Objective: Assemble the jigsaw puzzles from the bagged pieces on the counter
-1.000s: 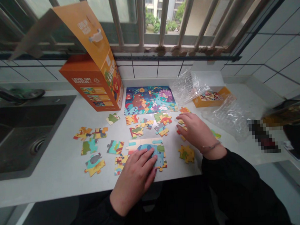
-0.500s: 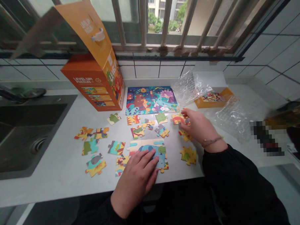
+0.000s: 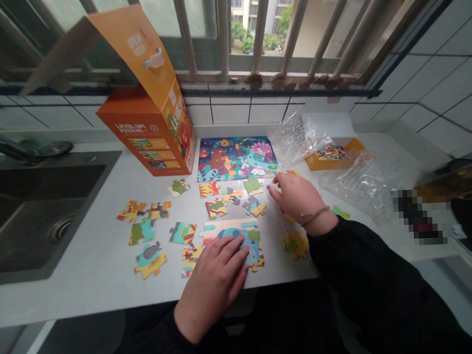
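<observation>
My left hand lies flat with fingers stretched over a joined section of jigsaw puzzle that shows a blue animal, covering its lower left part. My right hand hovers over the right-hand pieces, thumb and forefinger apart with nothing visible between them; it hides most of the pieces beneath. Just left of its fingertips lies a green puzzle piece, with a grey and yellow piece below that. Near my right wrist rests a yellow piece with a green patch.
A completed dark-blue puzzle picture lies at the back, beside an orange puzzle box with its lid up. Loose pieces spread on the left, near the sink. Crumpled clear plastic and a small open box are at right.
My right hand has shifted left and slightly towards me, away from the red and yellow piece it was touching, and its fingers have spread. My left hand stays put.
</observation>
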`<action>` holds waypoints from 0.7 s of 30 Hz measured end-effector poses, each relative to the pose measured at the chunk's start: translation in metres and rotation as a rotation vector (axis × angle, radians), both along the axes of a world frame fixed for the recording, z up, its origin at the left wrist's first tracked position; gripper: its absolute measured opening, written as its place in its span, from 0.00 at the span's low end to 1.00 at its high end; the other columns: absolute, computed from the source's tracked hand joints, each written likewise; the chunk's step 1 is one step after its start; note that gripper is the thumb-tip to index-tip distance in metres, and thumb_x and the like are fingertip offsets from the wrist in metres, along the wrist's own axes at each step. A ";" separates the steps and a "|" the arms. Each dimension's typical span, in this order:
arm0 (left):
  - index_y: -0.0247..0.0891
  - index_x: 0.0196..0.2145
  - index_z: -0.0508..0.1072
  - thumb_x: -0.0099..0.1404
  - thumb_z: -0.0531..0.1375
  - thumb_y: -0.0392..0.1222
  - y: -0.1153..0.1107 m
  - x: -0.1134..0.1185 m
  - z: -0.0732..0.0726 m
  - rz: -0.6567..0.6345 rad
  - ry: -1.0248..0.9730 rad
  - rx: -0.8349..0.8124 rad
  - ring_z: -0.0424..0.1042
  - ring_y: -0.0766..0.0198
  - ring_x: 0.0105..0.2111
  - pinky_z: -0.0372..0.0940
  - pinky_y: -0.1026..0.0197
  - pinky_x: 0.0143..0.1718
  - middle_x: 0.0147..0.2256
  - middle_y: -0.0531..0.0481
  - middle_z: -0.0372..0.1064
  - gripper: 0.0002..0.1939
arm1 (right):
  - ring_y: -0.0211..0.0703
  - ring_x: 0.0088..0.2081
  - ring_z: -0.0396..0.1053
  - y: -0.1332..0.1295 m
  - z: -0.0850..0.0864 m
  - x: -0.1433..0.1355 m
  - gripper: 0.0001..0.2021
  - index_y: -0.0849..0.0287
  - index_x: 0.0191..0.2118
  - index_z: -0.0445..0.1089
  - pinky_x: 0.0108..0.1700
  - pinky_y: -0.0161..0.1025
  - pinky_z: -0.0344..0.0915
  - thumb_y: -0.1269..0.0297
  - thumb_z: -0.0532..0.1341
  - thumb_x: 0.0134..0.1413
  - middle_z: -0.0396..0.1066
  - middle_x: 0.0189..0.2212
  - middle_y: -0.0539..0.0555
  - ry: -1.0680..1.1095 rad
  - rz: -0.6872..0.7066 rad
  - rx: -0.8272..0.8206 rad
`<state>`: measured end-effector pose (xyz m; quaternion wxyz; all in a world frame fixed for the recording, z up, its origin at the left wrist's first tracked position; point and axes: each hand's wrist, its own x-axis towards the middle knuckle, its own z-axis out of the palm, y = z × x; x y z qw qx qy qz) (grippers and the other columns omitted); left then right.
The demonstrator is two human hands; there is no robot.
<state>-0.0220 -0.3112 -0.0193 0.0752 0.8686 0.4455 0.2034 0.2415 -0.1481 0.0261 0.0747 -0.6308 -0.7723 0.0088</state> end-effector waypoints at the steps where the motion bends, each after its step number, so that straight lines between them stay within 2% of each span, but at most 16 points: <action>1: 0.43 0.63 0.77 0.78 0.59 0.41 0.000 0.000 0.000 0.002 0.002 -0.002 0.70 0.44 0.63 0.67 0.34 0.66 0.67 0.43 0.72 0.18 | 0.59 0.46 0.79 0.005 0.002 -0.016 0.17 0.62 0.50 0.75 0.47 0.47 0.71 0.52 0.58 0.74 0.81 0.45 0.67 -0.003 0.016 -0.024; 3: 0.43 0.63 0.77 0.78 0.60 0.41 0.000 0.000 0.000 0.005 0.000 -0.004 0.70 0.45 0.64 0.67 0.35 0.67 0.66 0.43 0.72 0.18 | 0.61 0.48 0.79 0.013 0.003 -0.041 0.22 0.64 0.54 0.72 0.48 0.47 0.71 0.47 0.60 0.73 0.81 0.47 0.69 -0.011 -0.006 -0.081; 6: 0.43 0.62 0.77 0.78 0.60 0.41 0.000 0.000 -0.001 0.006 -0.007 -0.003 0.70 0.45 0.64 0.67 0.36 0.67 0.66 0.43 0.72 0.18 | 0.62 0.51 0.79 0.023 0.000 -0.060 0.27 0.66 0.56 0.70 0.49 0.47 0.72 0.45 0.66 0.68 0.79 0.50 0.72 -0.037 -0.037 -0.145; 9: 0.42 0.62 0.77 0.78 0.59 0.42 0.000 0.000 -0.001 0.002 -0.012 -0.004 0.70 0.44 0.64 0.67 0.35 0.67 0.66 0.44 0.72 0.18 | 0.64 0.51 0.79 0.030 -0.002 -0.064 0.26 0.68 0.55 0.69 0.49 0.48 0.73 0.50 0.69 0.65 0.78 0.50 0.74 -0.067 -0.015 -0.163; 13: 0.42 0.63 0.77 0.78 0.60 0.42 0.000 0.000 -0.003 -0.001 -0.018 -0.001 0.70 0.45 0.64 0.67 0.36 0.67 0.66 0.43 0.72 0.18 | 0.63 0.52 0.78 0.036 0.003 -0.056 0.20 0.68 0.55 0.70 0.51 0.48 0.73 0.60 0.67 0.64 0.78 0.50 0.72 -0.078 0.088 -0.157; 15: 0.42 0.62 0.77 0.78 0.60 0.42 0.000 0.000 -0.004 0.002 -0.021 0.000 0.71 0.45 0.63 0.67 0.36 0.67 0.66 0.44 0.72 0.18 | 0.61 0.53 0.77 0.033 0.009 -0.046 0.21 0.66 0.57 0.69 0.54 0.48 0.72 0.63 0.68 0.61 0.76 0.53 0.70 -0.046 0.199 -0.143; 17: 0.42 0.62 0.77 0.78 0.60 0.42 0.000 0.000 -0.003 0.002 -0.022 -0.001 0.71 0.45 0.63 0.67 0.35 0.66 0.66 0.44 0.73 0.18 | 0.59 0.55 0.75 0.024 0.015 -0.034 0.25 0.64 0.59 0.68 0.57 0.49 0.72 0.68 0.69 0.56 0.75 0.56 0.67 0.032 0.415 -0.138; 19: 0.42 0.62 0.77 0.78 0.59 0.42 0.000 -0.001 -0.002 -0.002 -0.019 -0.007 0.71 0.44 0.63 0.67 0.35 0.66 0.66 0.44 0.73 0.18 | 0.57 0.58 0.73 0.007 0.018 -0.023 0.28 0.61 0.60 0.68 0.61 0.50 0.71 0.74 0.69 0.52 0.75 0.56 0.63 0.138 0.661 -0.163; 21: 0.42 0.62 0.77 0.79 0.59 0.42 0.001 -0.001 -0.002 -0.011 -0.013 -0.017 0.70 0.43 0.63 0.67 0.34 0.66 0.66 0.44 0.73 0.18 | 0.53 0.59 0.73 -0.016 0.017 -0.013 0.32 0.56 0.63 0.67 0.62 0.50 0.71 0.79 0.65 0.51 0.75 0.58 0.60 0.232 0.806 -0.226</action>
